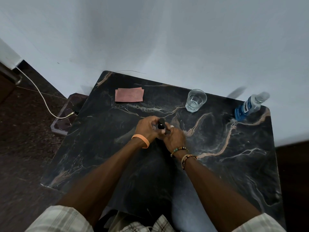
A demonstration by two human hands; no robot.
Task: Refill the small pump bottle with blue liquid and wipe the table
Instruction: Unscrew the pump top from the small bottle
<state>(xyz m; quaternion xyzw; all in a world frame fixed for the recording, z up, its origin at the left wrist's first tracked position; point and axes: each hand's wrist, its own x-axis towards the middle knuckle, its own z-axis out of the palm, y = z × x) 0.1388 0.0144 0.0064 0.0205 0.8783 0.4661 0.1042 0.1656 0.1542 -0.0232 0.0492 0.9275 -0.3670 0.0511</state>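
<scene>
The left hand (145, 127) and the right hand (173, 137) are both closed around the small pump bottle (161, 125) over the middle of the table (234, 164), probably so one can hold it steady while the other turns the black top. The big bottle of blue liquid (249, 106) stands at the far right corner, near a glass (196, 99). The pink cloth (129, 94) lies flat at the back, ready for wiping.

We've got both hands, left hand (145, 127) & right hand (173, 136), round the small pump bottle (161, 123) mid-table (234, 164); pink cloth (129, 94), glass (196, 100), blue liquid bottle (249, 107) at far edge.
</scene>
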